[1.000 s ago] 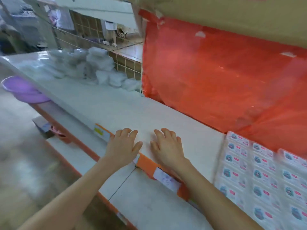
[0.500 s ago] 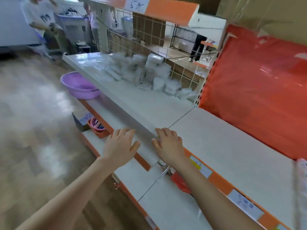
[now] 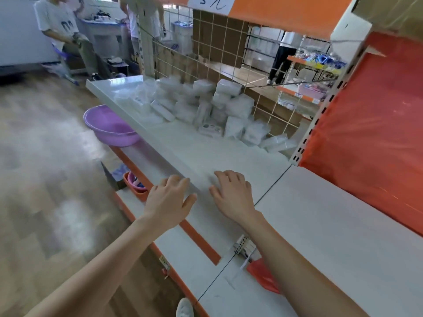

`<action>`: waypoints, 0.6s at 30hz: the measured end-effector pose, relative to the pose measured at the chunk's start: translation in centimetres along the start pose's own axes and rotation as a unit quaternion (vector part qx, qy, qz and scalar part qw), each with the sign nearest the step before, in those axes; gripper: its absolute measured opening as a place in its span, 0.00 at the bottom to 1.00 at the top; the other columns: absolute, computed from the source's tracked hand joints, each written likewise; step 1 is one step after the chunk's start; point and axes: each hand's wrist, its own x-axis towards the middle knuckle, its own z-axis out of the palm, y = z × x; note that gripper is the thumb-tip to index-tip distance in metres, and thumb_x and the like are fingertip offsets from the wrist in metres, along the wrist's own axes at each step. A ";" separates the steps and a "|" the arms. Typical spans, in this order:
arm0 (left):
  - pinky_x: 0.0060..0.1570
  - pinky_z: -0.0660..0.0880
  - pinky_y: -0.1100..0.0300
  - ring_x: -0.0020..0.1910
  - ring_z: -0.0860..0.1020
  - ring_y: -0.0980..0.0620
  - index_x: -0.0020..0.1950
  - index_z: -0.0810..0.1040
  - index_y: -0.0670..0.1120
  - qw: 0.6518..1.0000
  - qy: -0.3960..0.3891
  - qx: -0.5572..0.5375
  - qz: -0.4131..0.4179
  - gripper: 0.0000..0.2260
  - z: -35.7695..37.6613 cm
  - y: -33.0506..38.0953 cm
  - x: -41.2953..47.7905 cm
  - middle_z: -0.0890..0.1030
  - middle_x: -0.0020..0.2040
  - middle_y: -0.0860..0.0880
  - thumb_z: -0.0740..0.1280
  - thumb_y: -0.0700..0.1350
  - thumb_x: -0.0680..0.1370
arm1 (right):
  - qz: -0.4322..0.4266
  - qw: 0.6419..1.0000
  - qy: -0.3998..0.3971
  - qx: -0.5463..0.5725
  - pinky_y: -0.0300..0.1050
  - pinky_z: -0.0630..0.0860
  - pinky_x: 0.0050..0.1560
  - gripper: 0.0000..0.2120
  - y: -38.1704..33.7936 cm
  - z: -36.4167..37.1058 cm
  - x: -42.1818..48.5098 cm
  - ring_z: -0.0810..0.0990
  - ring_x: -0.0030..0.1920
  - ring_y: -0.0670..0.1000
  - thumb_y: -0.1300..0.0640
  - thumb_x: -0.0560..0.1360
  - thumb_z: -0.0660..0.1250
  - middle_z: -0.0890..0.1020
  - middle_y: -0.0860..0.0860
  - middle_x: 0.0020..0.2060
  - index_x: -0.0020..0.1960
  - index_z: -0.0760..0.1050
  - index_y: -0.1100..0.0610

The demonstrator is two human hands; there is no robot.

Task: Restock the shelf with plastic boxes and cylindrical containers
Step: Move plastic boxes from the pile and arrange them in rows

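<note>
White laminate formed the shelf [image 3: 231, 154], and at six o'clock its lower shelf [image 3: 190, 259] jutted out with an orange edge strip [image 3: 199, 239] running along the front. A white shoe [image 3: 184, 308] showed at the bottom edge of view.

The left hand [image 3: 168, 200] was palm-down over the shelf's front lip, fingers loosely spread and gripping nothing. The right hand [image 3: 233, 195] was just beside it, at its three o'clock and fully over the board, fingers likewise apart and holding nothing. Whether either palm actually pressed the surface could not be told.

From the hands toward twelve o'clock a bare stretch of board lay open. A thin seam at two o'clock marked where the next board butted on.

At ten o'clock, below the front edge, sat a small orange basket [image 3: 135, 187], and further out a purple basin [image 3: 109, 128] poked past the lip over the wooden floor.

The plastic boxes [image 3: 219, 106], blurred and clear, were heaped at twelve o'clock against the wire grid [image 3: 206, 46] at the shelf's back. A red sheet [image 3: 377, 133] walled off the two-to-three o'clock side.
</note>
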 end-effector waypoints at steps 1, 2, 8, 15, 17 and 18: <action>0.63 0.64 0.52 0.67 0.65 0.45 0.71 0.64 0.48 1.000 -0.001 0.001 0.004 0.23 -0.1 -0.1 1.5 0.68 0.68 0.47 0.55 0.56 0.79 | 0.002 1.000 0.003 -0.001 0.53 0.58 0.66 0.22 0.3 -0.2 1.5 0.59 0.69 0.55 0.49 0.79 0.54 0.64 0.53 0.70 0.72 0.61 0.53; 0.62 0.64 0.52 0.67 0.65 0.45 0.71 0.64 0.48 1.000 -0.002 0.001 0.007 0.23 -0.2 -0.3 3.0 0.68 0.69 0.47 0.55 0.56 0.79 | 0.005 1.000 0.007 -0.001 0.53 0.58 0.66 0.22 0.6 -0.4 2.9 0.59 0.70 0.55 0.49 0.79 0.54 0.64 0.53 0.70 0.72 0.60 0.53; 0.61 0.64 0.52 0.66 0.65 0.45 0.71 0.64 0.48 1.000 0.012 -0.004 0.019 0.23 -0.6 -0.8 10.1 0.67 0.68 0.48 0.55 0.57 0.79 | 0.030 0.998 0.038 -0.029 0.54 0.59 0.66 0.21 2.6 -1.1 9.6 0.59 0.69 0.56 0.50 0.79 0.55 0.65 0.54 0.69 0.70 0.62 0.54; 0.61 0.64 0.53 0.66 0.65 0.47 0.70 0.64 0.49 0.999 0.011 -0.004 0.044 0.22 -0.4 -1.5 14.6 0.67 0.68 0.49 0.53 0.57 0.79 | 0.057 0.995 0.045 -0.066 0.55 0.60 0.65 0.22 3.7 -1.2 14.7 0.59 0.69 0.57 0.51 0.78 0.56 0.62 0.55 0.70 0.70 0.62 0.54; 0.61 0.63 0.54 0.66 0.65 0.47 0.70 0.63 0.49 0.998 0.006 0.007 0.062 0.22 -0.3 -2.0 15.8 0.66 0.69 0.49 0.53 0.56 0.79 | 0.074 0.992 0.061 -0.077 0.56 0.59 0.64 0.22 3.9 -1.6 16.2 0.58 0.69 0.58 0.53 0.77 0.57 0.61 0.56 0.70 0.70 0.61 0.55; 0.61 0.63 0.55 0.66 0.64 0.47 0.70 0.63 0.49 0.998 0.002 0.011 0.068 0.22 -0.1 -2.3 16.2 0.66 0.69 0.49 0.53 0.56 0.79 | 0.082 0.992 0.065 -0.076 0.57 0.59 0.64 0.22 4.1 -1.8 16.9 0.57 0.69 0.59 0.55 0.77 0.57 0.59 0.56 0.71 0.70 0.61 0.55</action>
